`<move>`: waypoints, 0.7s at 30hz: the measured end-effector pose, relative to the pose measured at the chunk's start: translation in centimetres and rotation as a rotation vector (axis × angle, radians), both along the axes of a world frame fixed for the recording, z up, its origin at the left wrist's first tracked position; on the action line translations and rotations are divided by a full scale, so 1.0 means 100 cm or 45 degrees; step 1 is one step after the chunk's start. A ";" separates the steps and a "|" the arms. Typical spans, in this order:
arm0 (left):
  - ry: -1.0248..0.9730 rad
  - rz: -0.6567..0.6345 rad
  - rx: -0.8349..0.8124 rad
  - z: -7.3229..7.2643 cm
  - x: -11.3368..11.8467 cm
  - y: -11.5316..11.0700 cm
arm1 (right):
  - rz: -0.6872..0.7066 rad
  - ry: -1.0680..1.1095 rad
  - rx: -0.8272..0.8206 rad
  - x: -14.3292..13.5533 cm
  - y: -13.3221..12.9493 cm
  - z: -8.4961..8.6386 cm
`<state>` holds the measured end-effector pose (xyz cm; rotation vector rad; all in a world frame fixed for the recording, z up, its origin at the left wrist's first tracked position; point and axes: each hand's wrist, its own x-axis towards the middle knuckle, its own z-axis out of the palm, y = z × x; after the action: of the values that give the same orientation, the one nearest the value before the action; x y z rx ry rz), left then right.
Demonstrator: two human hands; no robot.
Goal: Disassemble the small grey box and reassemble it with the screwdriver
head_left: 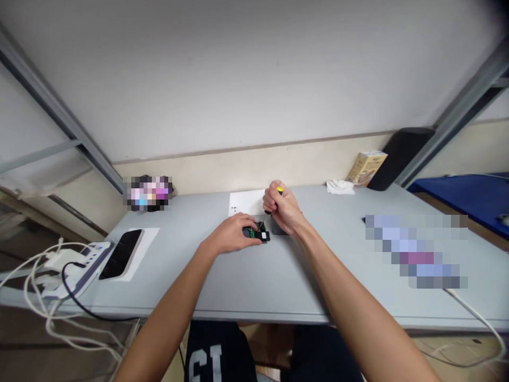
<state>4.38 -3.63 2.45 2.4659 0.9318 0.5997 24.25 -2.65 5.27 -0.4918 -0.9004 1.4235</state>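
Observation:
A small black device with a green circuit board (256, 233) lies on the grey table in the middle. My left hand (234, 232) grips it from the left, fingers on its far side and thumb on its near side. My right hand (281, 206) is wrapped round a screwdriver (280, 190) with a yellow-topped handle. The screwdriver's shaft slants down to the left, its tip at the board; exact contact is too small to tell. A dark grey object (279, 229) sits under my right hand, partly hidden. Behind my hands is a white sheet (245, 201) with several tiny dark bits on it.
On the grey table (246, 286), a phone (122, 253) rests on white paper at the left, beside a power strip (81, 273) with tangled cables. A carton (366, 167), crumpled tissue (340, 187) and black upright object (401, 158) stand back right. Blurred items lie at both sides.

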 end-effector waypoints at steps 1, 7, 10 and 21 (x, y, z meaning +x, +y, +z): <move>0.000 0.002 0.002 0.000 0.000 0.000 | 0.014 0.011 0.000 0.000 0.001 0.000; -0.033 0.007 0.025 -0.004 -0.001 0.004 | 0.048 0.030 -0.068 0.005 0.001 0.002; -0.052 0.000 0.040 -0.007 -0.001 0.005 | 0.044 -0.009 -0.036 0.008 0.000 0.002; -0.077 0.015 0.017 -0.007 -0.001 0.005 | 0.083 -0.002 -0.038 0.011 0.001 0.003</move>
<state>4.25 -3.09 1.75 2.4417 0.9228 0.6825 25.32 -2.53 5.56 -0.4898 -0.9043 1.4979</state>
